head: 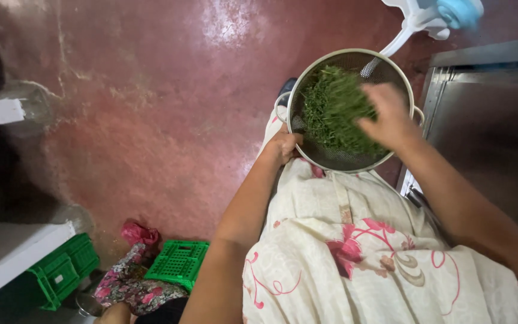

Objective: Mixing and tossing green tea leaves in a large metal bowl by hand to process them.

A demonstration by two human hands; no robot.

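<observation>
Steel mesh colander (337, 159) sits over the person's lap, left hand (284, 146) closed on its near-left rim. Chopped green herbs (331, 108) fill it — right hand (389, 116), grip loosely curled, rests on their right side, nearer them.

No packages, labels, signs or screens in view here, just a bare red floor and plain surfaces all round.
</observation>
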